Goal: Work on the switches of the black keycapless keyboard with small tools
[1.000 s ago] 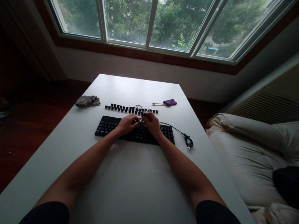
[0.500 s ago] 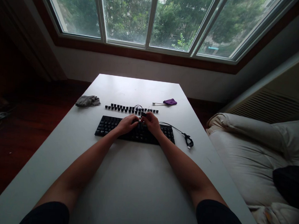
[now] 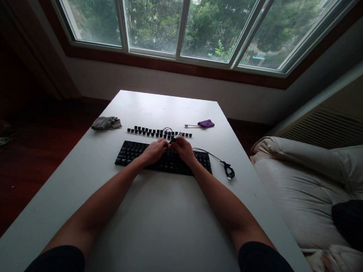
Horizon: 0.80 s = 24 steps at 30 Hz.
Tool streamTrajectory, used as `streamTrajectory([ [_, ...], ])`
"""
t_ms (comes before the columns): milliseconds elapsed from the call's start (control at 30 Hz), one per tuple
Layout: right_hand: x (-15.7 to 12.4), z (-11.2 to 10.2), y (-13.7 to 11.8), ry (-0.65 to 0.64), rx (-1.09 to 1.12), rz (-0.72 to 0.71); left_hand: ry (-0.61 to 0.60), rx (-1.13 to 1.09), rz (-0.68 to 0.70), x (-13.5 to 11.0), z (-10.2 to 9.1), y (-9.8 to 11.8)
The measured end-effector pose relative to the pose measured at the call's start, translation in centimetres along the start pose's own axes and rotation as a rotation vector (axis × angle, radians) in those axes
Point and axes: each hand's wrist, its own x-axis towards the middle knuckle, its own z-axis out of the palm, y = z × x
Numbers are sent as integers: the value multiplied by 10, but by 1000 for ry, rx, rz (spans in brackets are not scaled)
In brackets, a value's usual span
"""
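One black keyboard [image 3: 128,153] lies on the white table [image 3: 162,218] before me. Above it, the right hand [image 3: 183,148] pinches a small dark piece [image 3: 172,140], fingers drawn together; the left hand [image 3: 153,152] curls alongside, its hold unclear from here. Loose keycaps [image 3: 149,132] line up just beyond the keyboard.

"Where's the left hand [image 3: 154,151]?"
"Over the black keyboard [image 3: 171,164] on the white desk [image 3: 149,225], close beside the right hand [image 3: 183,148]."
"Holding anything?"
"The right pinches a small dark piece [image 3: 173,140] (loose keycaps [image 3: 149,132] lie just beyond)."
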Motion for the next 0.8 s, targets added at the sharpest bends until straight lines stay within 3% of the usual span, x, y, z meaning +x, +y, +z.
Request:
streamTrajectory([
  [333,-9,4,-11,76,-77,-43,9,112,-56,0,1,11],
  [600,-8,1,-13,117,-183,-38,-41,101,19,-1,-4,13],
  [800,-7,-3,-18,214,-120,-32,-33,95,32,0,-3,11],
])
